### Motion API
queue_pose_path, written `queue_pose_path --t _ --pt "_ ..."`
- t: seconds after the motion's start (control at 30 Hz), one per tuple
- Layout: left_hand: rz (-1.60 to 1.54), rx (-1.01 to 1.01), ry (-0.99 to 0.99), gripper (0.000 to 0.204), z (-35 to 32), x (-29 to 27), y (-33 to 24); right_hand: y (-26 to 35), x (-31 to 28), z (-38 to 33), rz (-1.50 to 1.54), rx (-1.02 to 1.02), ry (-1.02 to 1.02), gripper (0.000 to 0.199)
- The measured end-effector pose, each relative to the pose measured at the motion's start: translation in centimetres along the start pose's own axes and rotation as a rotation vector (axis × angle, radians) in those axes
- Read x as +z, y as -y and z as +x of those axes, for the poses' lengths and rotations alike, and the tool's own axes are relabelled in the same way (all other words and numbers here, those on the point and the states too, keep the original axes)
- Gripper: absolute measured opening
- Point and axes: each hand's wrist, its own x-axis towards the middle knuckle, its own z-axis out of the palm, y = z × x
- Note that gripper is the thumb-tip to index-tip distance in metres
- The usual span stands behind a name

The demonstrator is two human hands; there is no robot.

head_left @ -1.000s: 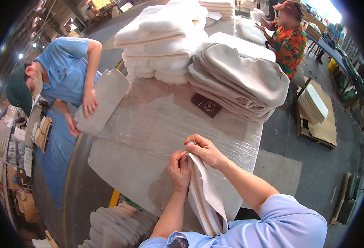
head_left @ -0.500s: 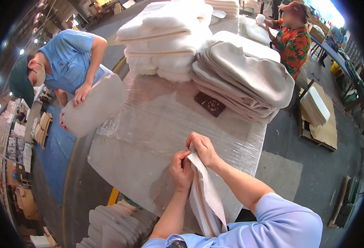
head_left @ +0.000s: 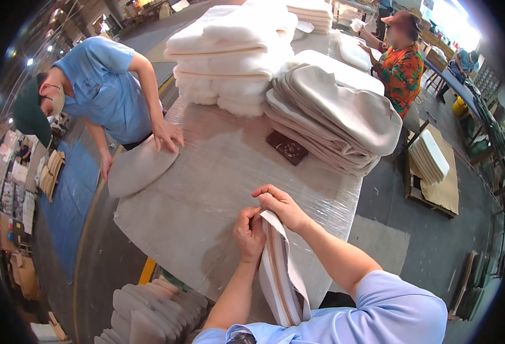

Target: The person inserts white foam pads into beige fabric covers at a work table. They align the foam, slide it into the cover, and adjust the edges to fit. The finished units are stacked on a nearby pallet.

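Note:
Both my hands meet over the table at one end of a long grey-beige fabric cushion cover (head_left: 271,275). A brown zipper-like strip runs along its white-lined side, and the cover hangs toward my body. My left hand (head_left: 249,234) pinches the cover's tip, fingers curled. Against that same end my right hand (head_left: 278,205) is closed, with thumb and fingertips together. Whatever small part lies between the fingertips is hidden.
A plastic-covered table (head_left: 206,189) carries a tall stack of white padding (head_left: 224,63), folded grey covers (head_left: 344,114) and a dark patterned flat case (head_left: 287,147). At left a co-worker handles a grey cushion (head_left: 143,169). Stacked grey cushions (head_left: 155,309) stand below the table's near-left edge.
The co-worker at left has lowered the grey cushion onto the table's edge and spread one hand on it. My right hand has shifted slightly left at the cover's tip.

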Motion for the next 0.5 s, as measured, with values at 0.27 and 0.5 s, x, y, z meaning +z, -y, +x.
queue_pose_path --t 0.27,0.5 --pt "-0.415 -0.359 0.173 0.014 0.8 -0.2 1.8 0.5 -0.6 -1.0 -0.091 -0.032 -0.012 0.054" --pt "-0.474 -0.650 0.584 0.058 7.8 0.0 0.5 -0.1 0.5 -1.4 -0.009 -0.085 -0.104 0.115"
